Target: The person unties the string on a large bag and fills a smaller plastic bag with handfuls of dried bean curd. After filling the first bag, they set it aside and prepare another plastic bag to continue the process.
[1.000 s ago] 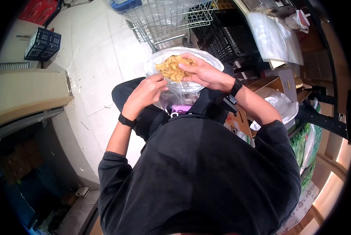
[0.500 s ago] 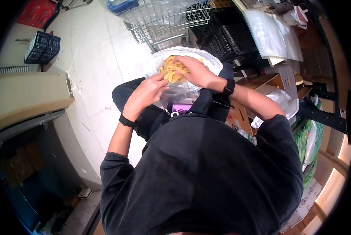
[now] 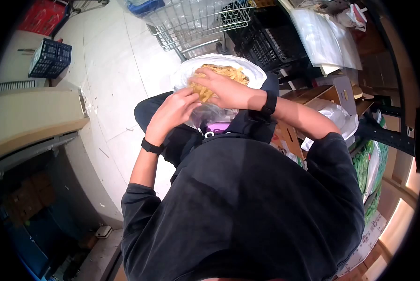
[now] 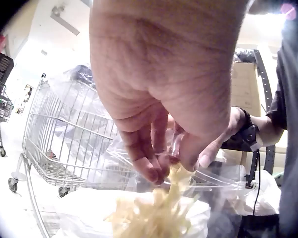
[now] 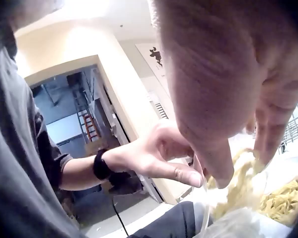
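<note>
Yellow dried strips lie heaped in a wide white sack at the person's lap. A clear zip bag with ridged zip lines hangs at its near side. The left hand pinches the mouth edge of this bag between thumb and fingers. Close beside it, the right hand points its fingers downward at the bag's mouth. In the right wrist view, a bunch of the yellow strips sits between the right thumb and fingers. The loose heap shows just beyond.
A wire shopping cart with plastic sheeting stands ahead. Black crates are stacked to its right. Clear plastic sleeves lie on a surface at right, above an open cardboard box. A purple thing lies between the legs.
The right hand held strips palm-up at the right, then turned over and moved left across the sack to the clear bag beside the left hand. The left hand stayed nearly still.
</note>
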`<act>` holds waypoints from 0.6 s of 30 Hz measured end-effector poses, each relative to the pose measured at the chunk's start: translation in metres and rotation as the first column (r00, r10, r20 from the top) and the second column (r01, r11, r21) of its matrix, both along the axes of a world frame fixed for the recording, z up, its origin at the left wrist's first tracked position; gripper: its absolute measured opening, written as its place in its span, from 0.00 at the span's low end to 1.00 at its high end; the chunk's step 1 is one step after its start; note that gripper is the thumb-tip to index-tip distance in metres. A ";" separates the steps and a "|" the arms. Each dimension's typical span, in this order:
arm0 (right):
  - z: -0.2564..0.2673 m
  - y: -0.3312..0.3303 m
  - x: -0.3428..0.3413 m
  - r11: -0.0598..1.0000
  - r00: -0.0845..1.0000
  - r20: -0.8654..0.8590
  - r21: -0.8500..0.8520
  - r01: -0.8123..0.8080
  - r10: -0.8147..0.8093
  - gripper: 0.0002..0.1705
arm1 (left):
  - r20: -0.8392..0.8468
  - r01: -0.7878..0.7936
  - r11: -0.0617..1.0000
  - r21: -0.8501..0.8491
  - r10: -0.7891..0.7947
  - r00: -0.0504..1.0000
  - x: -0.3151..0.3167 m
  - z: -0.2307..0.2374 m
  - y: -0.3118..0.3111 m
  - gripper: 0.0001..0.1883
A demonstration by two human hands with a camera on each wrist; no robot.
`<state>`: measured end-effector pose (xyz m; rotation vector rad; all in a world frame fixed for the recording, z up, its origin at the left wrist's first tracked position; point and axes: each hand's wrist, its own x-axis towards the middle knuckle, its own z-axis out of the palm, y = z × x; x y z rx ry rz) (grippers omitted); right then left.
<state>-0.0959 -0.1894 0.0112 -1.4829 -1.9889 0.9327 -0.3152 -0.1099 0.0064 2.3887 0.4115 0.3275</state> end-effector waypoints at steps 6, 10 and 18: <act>0.002 0.004 0.010 0.989 0.988 -0.136 0.139 -0.053 0.072 0.39 | 0.023 -0.022 1.000 0.006 0.022 1.000 -0.008 0.006 -0.002 0.10; 0.008 0.007 0.020 0.995 0.884 -0.459 -0.089 0.047 -0.083 0.26 | 0.030 -0.065 0.998 -0.002 0.065 0.997 -0.017 0.006 0.000 0.10; -0.006 -0.003 0.072 0.936 0.843 -0.411 -0.202 0.288 -0.348 0.07 | 0.039 -0.156 0.987 -0.032 0.158 0.987 -0.033 0.002 0.004 0.10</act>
